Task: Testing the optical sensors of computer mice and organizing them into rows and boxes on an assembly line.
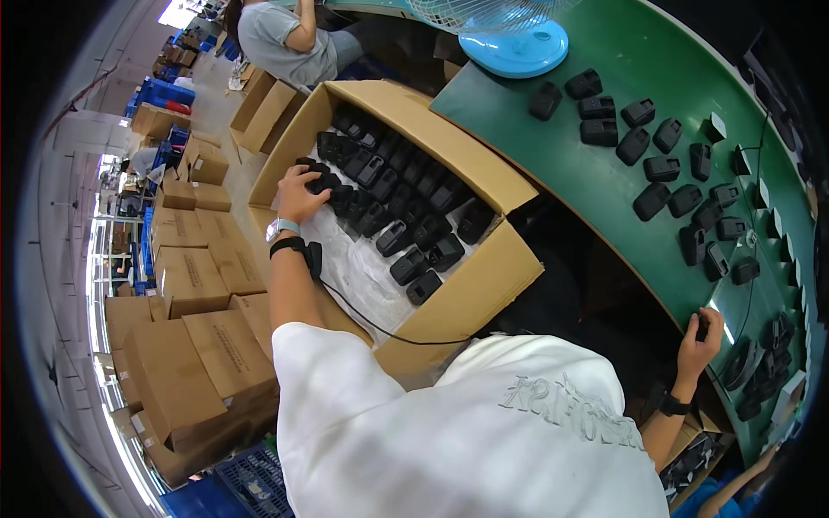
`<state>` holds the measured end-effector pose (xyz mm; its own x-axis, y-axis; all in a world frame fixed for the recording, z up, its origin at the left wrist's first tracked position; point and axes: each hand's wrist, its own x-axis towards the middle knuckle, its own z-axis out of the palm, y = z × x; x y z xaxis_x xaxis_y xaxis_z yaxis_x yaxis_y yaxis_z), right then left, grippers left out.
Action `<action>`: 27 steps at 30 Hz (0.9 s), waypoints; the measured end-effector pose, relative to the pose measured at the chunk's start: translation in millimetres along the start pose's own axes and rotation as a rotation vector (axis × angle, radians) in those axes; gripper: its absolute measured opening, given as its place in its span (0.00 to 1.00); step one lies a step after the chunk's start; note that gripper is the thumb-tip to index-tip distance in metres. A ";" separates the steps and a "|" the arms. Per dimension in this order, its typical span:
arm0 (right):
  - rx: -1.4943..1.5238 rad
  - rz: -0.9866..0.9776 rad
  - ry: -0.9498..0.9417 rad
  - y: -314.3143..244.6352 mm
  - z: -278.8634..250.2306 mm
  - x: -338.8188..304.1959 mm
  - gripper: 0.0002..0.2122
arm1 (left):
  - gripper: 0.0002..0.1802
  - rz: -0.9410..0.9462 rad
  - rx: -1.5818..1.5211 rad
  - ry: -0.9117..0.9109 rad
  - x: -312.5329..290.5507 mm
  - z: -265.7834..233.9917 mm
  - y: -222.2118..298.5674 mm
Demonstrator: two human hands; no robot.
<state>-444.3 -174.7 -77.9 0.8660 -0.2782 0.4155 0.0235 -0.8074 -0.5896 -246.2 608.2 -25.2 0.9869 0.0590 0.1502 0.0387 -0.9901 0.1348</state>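
Observation:
My left hand (300,197) reaches into an open cardboard box (509,274) on the left. Its fingers close round a small black plastic device (321,182) at the end of a row. Several more black devices (414,194) stand in rows there, on a whitish, translucent sheet (367,285). At the edge of the green table (561,164), my right hand (704,344) is curled with thumb and fingers close together. Something dark shows between them, too small to make out. Loose black devices (661,167) lie scattered on the table beyond this hand.
A fan with a blue base (514,47) stands at the table's far end. Stacked cardboard cartons (194,281) line the left side. A co-worker (285,41) sits beyond the box; another person's arm (743,483) shows at lower right. A black cable (389,335) runs from my left wrist.

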 end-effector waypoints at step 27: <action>-0.102 -0.080 -0.053 6.6 5.2 3.2 0.03 | 0.30 -0.154 -0.221 0.023 -67.7 -18.4 115.9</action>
<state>-438.8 -178.2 -84.1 0.8886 -0.1854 0.4196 0.0447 -0.8754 -0.4814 -311.4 491.8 -1.7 0.9680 0.2127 0.1334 0.1509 -0.9175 0.3681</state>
